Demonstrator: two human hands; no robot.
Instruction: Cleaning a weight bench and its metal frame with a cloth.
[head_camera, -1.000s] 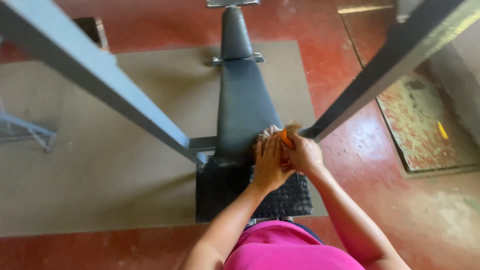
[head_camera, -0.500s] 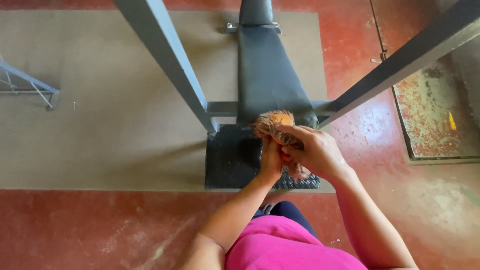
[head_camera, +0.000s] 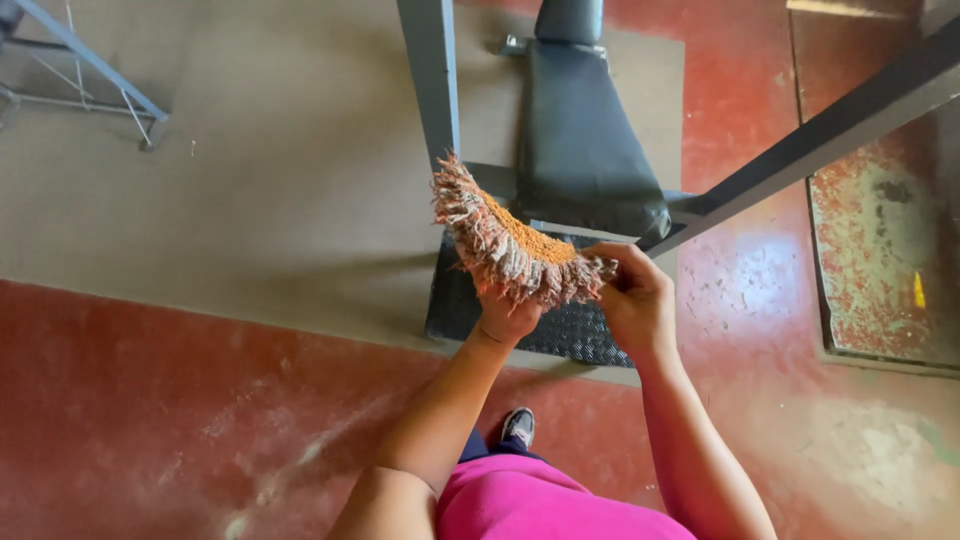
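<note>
Both hands hold an orange fringed mop pad (head_camera: 505, 245) in the air, above the near end of a black padded bench (head_camera: 580, 140). The left hand (head_camera: 508, 315) grips it from below; the right hand (head_camera: 632, 295) pinches its right end.

The fringed cloth (head_camera: 510, 250) is orange on top, with frayed strands streaked cream, brown and rust. The bench pad (head_camera: 580, 150) is black, its frame bars (head_camera: 432, 75) grey-blue, and the base plate (head_camera: 580, 335) black with a raised dotted pattern. The mat (head_camera: 250, 190) is dull tan, the floor (head_camera: 170, 420) worn red with pale scuffs, and the shirt (head_camera: 540, 505) bright pink.
</note>
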